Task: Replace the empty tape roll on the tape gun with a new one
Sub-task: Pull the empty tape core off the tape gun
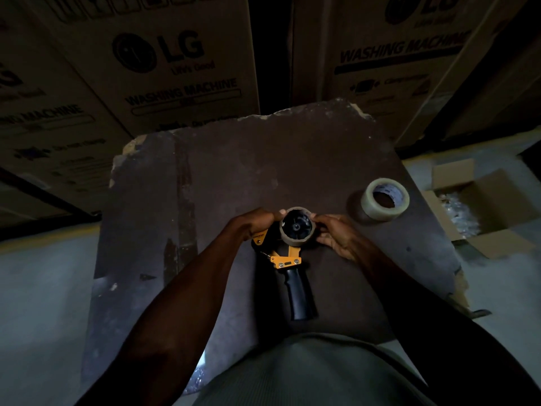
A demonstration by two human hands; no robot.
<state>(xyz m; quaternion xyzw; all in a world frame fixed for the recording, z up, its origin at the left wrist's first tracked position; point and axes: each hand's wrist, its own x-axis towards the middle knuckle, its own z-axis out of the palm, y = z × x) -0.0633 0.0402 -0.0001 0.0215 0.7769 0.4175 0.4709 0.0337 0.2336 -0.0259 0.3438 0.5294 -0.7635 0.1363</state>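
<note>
Brown cardboard boxes [181, 63] marked as washing machines stand behind a worn dark table [234, 171]. On it lies the tape gun [288, 259], handle toward the person. The left hand [257, 222] and right hand [336, 232] pinch the empty tape roll [297, 227] on its hub. The new tape roll [385, 199] stands nearby, right.

Dim storeroom: stacked washing-machine cartons [164, 68] behind worn dark table [234, 171], pale concrete floor [44, 288], open cardboard box [483, 206] right.
</note>
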